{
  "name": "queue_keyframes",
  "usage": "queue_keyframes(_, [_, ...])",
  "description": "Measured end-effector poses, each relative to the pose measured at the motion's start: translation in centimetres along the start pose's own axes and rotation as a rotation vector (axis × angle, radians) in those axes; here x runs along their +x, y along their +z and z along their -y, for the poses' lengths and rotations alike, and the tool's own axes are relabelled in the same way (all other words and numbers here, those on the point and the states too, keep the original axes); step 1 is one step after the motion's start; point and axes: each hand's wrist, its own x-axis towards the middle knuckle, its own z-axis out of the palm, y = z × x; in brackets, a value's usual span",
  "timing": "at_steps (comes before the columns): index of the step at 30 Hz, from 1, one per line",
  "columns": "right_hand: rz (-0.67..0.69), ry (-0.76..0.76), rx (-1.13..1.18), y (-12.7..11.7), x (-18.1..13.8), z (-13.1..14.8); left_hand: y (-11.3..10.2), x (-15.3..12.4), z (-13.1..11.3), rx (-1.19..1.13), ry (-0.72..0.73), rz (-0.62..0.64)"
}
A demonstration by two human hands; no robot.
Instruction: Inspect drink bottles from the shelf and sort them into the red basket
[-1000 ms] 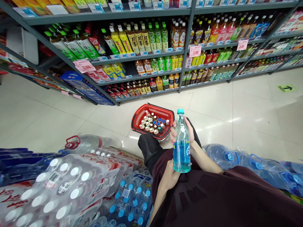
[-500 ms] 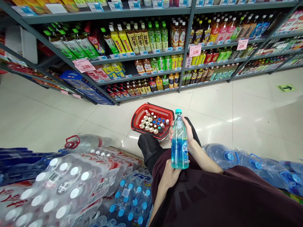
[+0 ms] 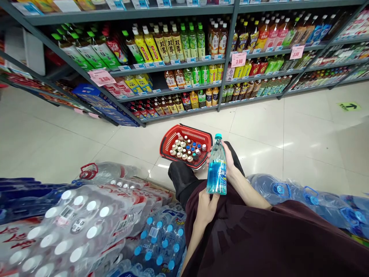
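Observation:
Both hands are on a clear plastic drink bottle with a turquoise cap and blue liquid inside. It is held in front of my lap, cap end pointing away from me. My right hand wraps around its upper half from behind, its fingertips showing on the left side. At the base, my left hand grips the bottle's lower end with thumb and fingers. Just beyond my knee, a red shopping basket stands on the floor with several capped bottles upright in it.
A grey shelf unit full of drink bottles with price tags runs across the back. Shrink-wrapped bottle packs are stacked at left, with blue-capped bottles beside me. Large water jugs lie at right. Pale tiled floor lies between.
The bottle's base has swung up and slightly left in view, and the left hand has moved with it. The bottle has turned, so its label faces me more. The basket stays put.

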Motion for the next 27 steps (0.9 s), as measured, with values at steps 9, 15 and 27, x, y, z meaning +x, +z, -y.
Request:
queue_keyframes(9, [-0.023,-0.009,0.003,-0.4,0.2,0.3,-0.2,0.4,-0.4,-0.075,-0.026,-0.142])
queue_keyframes(15, [-0.031,-0.025,-0.014,-0.8,0.3,0.6,-0.1,0.5,-0.1,-0.139,-0.031,-0.218])
queue_keyframes(27, [-0.073,-0.108,-0.056,-1.3,0.4,1.1,0.0,0.3,-0.2,-0.187,0.125,-0.233])
